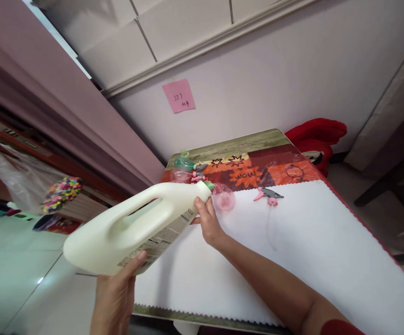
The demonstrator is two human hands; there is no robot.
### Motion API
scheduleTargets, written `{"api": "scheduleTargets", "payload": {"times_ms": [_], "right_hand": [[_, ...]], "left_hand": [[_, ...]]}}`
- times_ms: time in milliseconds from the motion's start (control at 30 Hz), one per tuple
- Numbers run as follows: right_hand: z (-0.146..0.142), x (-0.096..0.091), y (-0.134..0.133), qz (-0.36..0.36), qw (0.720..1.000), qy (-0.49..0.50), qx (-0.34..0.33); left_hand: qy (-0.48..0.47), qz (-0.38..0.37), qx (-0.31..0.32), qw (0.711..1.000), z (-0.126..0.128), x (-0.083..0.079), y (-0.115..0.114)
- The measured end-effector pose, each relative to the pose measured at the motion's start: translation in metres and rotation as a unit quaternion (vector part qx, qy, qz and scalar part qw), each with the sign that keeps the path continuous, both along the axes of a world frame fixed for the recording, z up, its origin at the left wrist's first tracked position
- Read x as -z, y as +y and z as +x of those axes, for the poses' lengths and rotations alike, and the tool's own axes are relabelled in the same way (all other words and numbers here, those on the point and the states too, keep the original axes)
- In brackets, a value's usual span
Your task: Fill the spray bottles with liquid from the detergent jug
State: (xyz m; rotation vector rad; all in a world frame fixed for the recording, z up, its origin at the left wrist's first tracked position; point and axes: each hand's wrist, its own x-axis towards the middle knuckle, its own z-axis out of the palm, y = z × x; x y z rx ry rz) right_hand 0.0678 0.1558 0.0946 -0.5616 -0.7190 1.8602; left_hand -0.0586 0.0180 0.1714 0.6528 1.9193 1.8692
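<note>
A large cream detergent bottle (93,237) is tilted on its side above the table's left edge, its neck pointing right. My left hand (118,288) grips its lower body from below, thumb on the printed label. Near the neck, my right hand (209,223) supports the bottle, with some fingers hidden behind it. The bottle's mouth meets a pink clear spray bottle (225,197) standing on the table; whether they touch, I cannot tell. To the right lies a loose pink and grey spray trigger (270,194) with a thin tube.
Behind the bottle's neck stand a green clear bottle (183,161) and another pink bottle (181,176), with spray triggers beside them. A white mat (313,251) covers much of the table. A red plush toy (319,135) sits beyond the far right corner; a plastic bag (13,172) hangs left.
</note>
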Motion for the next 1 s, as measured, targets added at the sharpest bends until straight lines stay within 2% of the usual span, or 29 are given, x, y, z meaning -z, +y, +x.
{"api": "scheduleTargets", "payload": {"times_ms": [1000], "right_hand": [[0.0002,-0.0015,-0.0015,-0.003,1.0,0.003,-0.005]], "left_hand": [[-0.007,0.012,0.018,1.0,0.0027,-0.0051,-0.0011]]}}
